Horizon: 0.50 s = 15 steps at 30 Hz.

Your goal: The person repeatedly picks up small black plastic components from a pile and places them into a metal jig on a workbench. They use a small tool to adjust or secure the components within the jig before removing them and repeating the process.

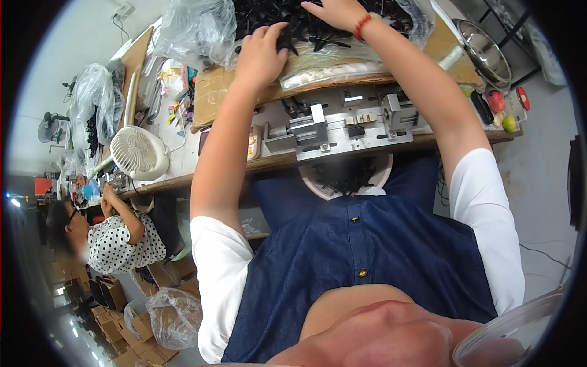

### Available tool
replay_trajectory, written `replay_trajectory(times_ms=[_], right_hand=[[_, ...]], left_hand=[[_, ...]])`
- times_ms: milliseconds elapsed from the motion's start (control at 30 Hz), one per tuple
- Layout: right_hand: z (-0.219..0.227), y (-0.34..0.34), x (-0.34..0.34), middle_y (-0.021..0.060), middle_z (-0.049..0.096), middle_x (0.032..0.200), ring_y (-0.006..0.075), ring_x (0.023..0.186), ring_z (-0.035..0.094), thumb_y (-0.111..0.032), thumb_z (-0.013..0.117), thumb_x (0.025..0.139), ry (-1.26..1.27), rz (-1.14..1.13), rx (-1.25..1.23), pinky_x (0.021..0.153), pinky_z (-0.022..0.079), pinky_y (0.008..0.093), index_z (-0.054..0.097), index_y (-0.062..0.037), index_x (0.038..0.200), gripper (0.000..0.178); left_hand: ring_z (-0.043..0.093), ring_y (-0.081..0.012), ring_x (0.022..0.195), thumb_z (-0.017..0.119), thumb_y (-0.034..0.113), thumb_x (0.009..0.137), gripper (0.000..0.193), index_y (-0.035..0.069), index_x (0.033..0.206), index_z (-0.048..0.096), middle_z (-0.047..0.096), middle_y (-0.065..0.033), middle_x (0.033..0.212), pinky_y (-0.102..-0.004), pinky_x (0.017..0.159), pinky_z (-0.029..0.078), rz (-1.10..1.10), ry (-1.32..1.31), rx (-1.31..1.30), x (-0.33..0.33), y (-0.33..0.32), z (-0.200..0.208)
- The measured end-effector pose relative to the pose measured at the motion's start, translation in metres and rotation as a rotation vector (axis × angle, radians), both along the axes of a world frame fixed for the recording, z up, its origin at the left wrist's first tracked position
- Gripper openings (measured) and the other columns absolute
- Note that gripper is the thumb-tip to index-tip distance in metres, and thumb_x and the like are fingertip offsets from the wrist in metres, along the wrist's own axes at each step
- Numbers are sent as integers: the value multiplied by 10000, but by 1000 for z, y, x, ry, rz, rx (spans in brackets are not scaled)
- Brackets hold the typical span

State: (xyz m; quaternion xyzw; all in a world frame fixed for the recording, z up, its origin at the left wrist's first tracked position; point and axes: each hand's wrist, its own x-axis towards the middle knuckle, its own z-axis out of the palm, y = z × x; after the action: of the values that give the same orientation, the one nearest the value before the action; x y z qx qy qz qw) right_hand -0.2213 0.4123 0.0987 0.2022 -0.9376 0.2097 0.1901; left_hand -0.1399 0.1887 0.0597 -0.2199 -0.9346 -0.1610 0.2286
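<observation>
A heap of small black plastic parts [318,37] lies in a clear plastic bag [199,30] on cardboard at the far side of the workbench. At the heap's left edge rests my left hand [262,55], its thumb and fingers apart, touching the black pieces. My right hand [335,12], with a red bead bracelet on the wrist, reaches over the heap's middle. One of its digits stretches left, and the upper frame edge cuts off part of it. Between my forearms a metal clamping fixture [351,131] stands on the bench with a small block at its centre.
Below the bench edge, a pale bowl [386,168] holds more black parts. A white fan [139,153] stands at left; a steel basin [483,55] and fruit [496,101] are at right. Another person [125,244] works farther left, near cardboard boxes [116,330].
</observation>
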Motion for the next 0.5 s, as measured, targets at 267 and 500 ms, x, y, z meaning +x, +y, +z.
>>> replay_trajectory(times_ms=[267,500], right_hand=[[-11,-2,4,201,521,1324,415,1235,503,-330,610,998,-28,2,257,1027,469,535,609,-23,1250,397],[-30,60,32,168,569,1119,384,1098,561,-283,675,953,38,-109,138,889,473,526,643,-66,1038,235]], left_hand=[[604,-323,1125,752,166,872,457,180,1318,652,665,-113,1132,-430,978,496,-143,-63,53,17,14,-4],[654,-308,938,711,125,905,293,147,1197,709,672,-109,1013,-405,855,531,-314,-106,168,27,48,-2]])
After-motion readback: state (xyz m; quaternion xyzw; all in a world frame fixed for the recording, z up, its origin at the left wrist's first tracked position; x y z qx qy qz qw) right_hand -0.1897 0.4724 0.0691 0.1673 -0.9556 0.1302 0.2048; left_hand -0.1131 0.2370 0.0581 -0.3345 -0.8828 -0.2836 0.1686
